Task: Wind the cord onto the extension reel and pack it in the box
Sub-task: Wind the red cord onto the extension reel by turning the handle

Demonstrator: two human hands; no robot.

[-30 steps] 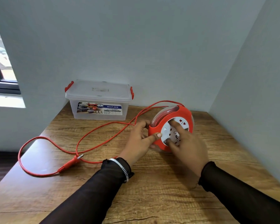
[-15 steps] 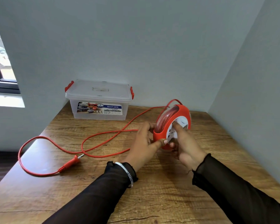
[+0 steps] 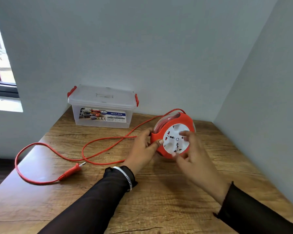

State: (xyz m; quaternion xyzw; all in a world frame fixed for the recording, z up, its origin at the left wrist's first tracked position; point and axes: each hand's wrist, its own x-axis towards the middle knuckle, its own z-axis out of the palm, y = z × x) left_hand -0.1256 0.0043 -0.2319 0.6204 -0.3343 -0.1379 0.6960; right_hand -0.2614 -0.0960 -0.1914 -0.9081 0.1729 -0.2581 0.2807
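A window (image 3: 0, 61) shows at the upper left edge. The lidded box (image 3: 101, 108), left of centre against the grey wall (image 3: 142, 48), carries a label reading "MULTI-BOX". The cord (image 3: 46, 147) loops over the wooden table (image 3: 159, 200) to its plug (image 3: 71, 171). The left hand (image 3: 142, 149) grips the reel (image 3: 173, 134) by its rim, centre frame. The right hand (image 3: 193, 156) rests spread fingers on its white face.

right fingers (image 3: 184, 134) blurred, box label (image 3: 102, 115) fine print unreadable
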